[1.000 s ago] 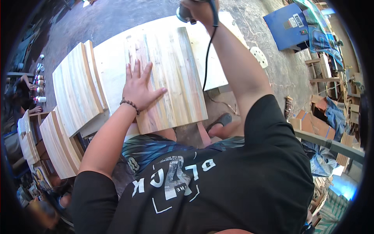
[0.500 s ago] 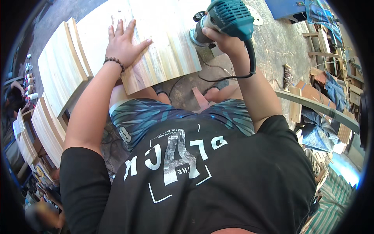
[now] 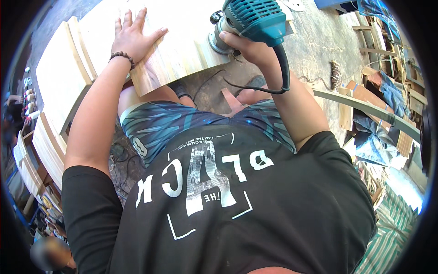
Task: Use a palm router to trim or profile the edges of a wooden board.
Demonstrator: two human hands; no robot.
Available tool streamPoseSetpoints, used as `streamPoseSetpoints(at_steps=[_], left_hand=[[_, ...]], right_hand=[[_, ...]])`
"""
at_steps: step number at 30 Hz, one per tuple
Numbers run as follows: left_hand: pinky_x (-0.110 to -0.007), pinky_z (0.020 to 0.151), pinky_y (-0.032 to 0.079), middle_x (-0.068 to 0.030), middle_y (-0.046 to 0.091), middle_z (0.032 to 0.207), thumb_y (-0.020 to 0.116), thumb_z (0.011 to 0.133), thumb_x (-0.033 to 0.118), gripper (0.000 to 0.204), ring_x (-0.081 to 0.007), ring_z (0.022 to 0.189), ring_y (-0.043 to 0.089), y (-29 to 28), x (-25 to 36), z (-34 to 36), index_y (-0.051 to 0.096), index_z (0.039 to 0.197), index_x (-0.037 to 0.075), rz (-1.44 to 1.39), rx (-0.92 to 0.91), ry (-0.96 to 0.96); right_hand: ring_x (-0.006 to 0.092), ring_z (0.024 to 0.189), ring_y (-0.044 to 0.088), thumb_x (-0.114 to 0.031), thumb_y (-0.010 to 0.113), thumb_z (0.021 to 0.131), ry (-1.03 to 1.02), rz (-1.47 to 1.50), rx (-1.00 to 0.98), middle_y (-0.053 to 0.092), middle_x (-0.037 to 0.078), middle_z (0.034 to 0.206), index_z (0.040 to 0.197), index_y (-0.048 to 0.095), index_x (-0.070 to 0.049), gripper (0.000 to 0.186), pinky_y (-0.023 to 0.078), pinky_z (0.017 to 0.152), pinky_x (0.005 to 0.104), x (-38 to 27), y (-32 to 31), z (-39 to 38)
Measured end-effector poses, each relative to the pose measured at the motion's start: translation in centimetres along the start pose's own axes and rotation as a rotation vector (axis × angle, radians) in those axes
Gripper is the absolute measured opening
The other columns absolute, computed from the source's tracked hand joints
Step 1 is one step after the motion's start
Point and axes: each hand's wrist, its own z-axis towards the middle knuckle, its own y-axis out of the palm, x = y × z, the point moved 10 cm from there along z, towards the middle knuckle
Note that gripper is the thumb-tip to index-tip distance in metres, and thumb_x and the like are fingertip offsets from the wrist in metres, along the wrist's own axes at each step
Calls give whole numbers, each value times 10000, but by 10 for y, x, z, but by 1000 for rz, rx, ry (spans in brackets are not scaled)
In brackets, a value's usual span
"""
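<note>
My left hand (image 3: pixel 132 40) lies flat on a pale wooden panel (image 3: pixel 178 61), fingers spread and thumb stretched to the right. A beaded bracelet circles that wrist. In my right hand (image 3: pixel 248 48) is a teal trim router (image 3: pixel 255 20), gripped around its lower metal body. Its base sits at the panel's right edge, close to the near right corner. The bit is hidden from view. A black power cord (image 3: pixel 285 68) hangs from the router's end and curves back below the panel.
More pale wooden panels (image 3: pixel 59 73) stand to the left. My feet are on the concrete floor (image 3: pixel 315 50) beneath the panel's near edge. At right lie wood offcuts (image 3: pixel 372 96), blue cloth (image 3: pixel 372 141) and a long wooden strip (image 3: pixel 365 107). Another person (image 3: pixel 50 253) is at the lower left.
The router has moved along the panel's right edge toward the near corner, still in my right hand. My left hand keeps its place on the panel. The whole view has shifted slightly.
</note>
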Motion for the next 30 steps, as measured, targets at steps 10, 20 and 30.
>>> streamPoseSetpoints(at_steps=[10,20,30], left_hand=[[-488,1217,261,-194,241,1637,547,774,844,1018,-466,1507,161,-2,-2,1,307,1581,272,28,-54,-55],[-614,1185,207,-220,244,1630,618,850,663,876,-477,1501,180,-13,52,-70,346,1567,239,79,-226,161],[-646,1165,222,-170,298,1613,550,995,316,562,-465,1475,256,-4,198,-99,382,1531,320,77,-227,681]], right_hand=[[221,1039,636,-133,806,763,-84,-41,170,658,75,1142,1240,614,-82,517,507,912,382,-49,-18,-82],[254,1006,636,-77,747,770,72,159,659,646,131,1116,1136,637,-1,390,517,914,407,30,-110,-148],[220,911,631,-124,774,777,152,242,751,653,79,1067,1058,665,-19,319,510,864,358,83,-128,-160]])
